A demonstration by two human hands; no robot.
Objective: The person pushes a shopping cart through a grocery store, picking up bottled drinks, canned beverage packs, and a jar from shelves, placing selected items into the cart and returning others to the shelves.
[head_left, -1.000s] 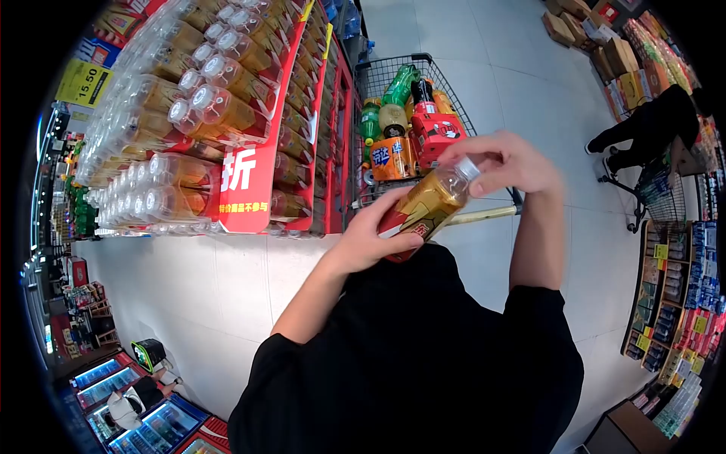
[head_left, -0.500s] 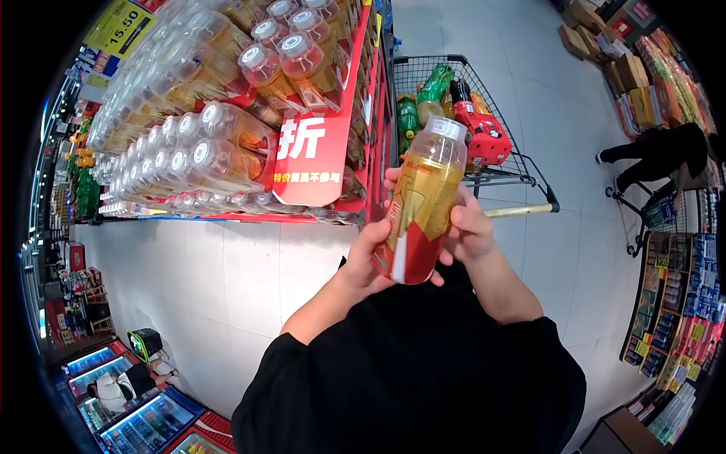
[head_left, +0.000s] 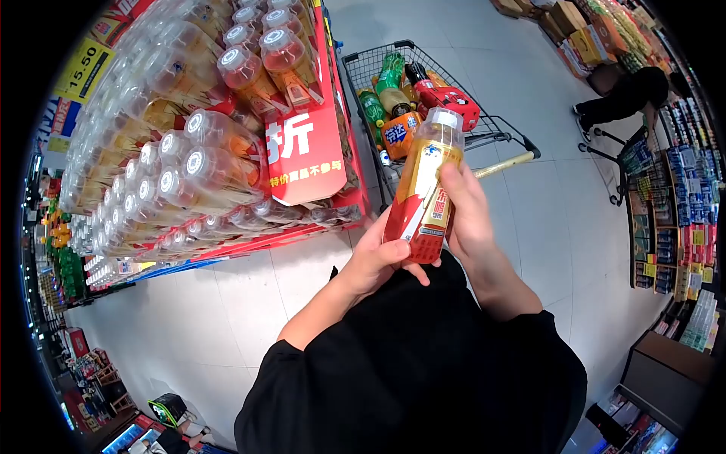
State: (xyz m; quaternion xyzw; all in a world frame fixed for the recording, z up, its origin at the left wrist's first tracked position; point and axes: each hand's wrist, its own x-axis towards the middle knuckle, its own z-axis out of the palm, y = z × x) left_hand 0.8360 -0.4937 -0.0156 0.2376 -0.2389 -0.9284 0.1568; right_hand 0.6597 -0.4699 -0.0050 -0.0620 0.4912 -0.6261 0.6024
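Both my hands hold a drink bottle (head_left: pixel 423 189) with a clear cap and a gold and red label, tilted in front of my chest. Around its lower end, my left hand (head_left: pixel 374 257) is closed, with the thumb lying across the base. My right hand (head_left: pixel 467 204) grips the right side, its thumb pressed on the label. Behind the bottle stands a wire shopping cart (head_left: pixel 503 121). Green bottles (head_left: pixel 391 72), an orange pack (head_left: pixel 401 132) and a red pack (head_left: pixel 456 106) lie in it.
On my left, similar capped bottles (head_left: pixel 204 163) are stacked by a red discount sign (head_left: pixel 299 163). A yellow price tag (head_left: pixel 82 69) hangs above. A person in dark clothes (head_left: pixel 624 98) stands beside another cart (head_left: pixel 635 159) at right, near stocked shelves (head_left: pixel 684 197).
The bottle has turned in my hands, so a different label side with large characters faces me. My right thumb has moved higher onto it. The view has shifted, showing more of the cart.
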